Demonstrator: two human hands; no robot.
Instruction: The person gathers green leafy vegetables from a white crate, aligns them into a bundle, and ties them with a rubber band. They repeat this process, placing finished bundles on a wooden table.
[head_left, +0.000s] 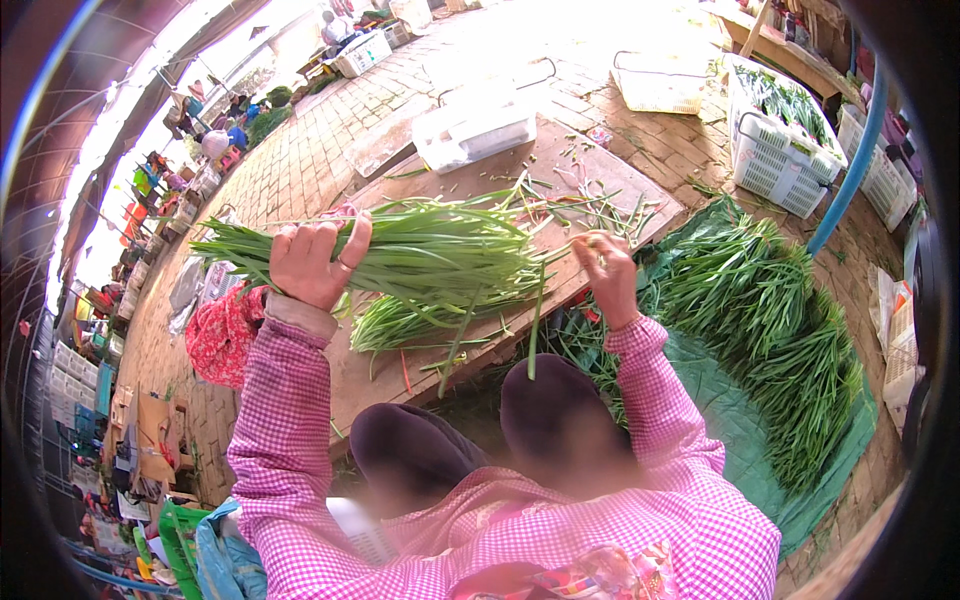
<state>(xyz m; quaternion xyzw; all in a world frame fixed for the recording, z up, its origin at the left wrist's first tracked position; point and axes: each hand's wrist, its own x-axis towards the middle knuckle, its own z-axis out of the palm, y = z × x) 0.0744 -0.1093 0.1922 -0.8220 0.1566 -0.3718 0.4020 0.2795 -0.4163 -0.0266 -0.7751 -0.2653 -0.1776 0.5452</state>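
My left hand (319, 259) is closed round a thick bunch of long green leaves (442, 251), which look like Chinese chives, and holds it above a low board (442, 367). At the bunch's right end my right hand (606, 274) has its fingers pinched on pale, thin stalk ends. One leaf dangles from the bunch towards my knee. Under the held bunch a second bunch (405, 326) lies on the board. Loose trimmings (592, 206) are scattered over the board's far right part. A red patterned cloth (221, 337) is beside my left forearm.
A large heap of green leaves (757, 322) lies on a green sheet (720, 397) at my right. A white plastic tray (476, 135) rests at the board's far edge. White crates (787, 161) stand at the back right, near a blue pole (855, 180). People sit far off.
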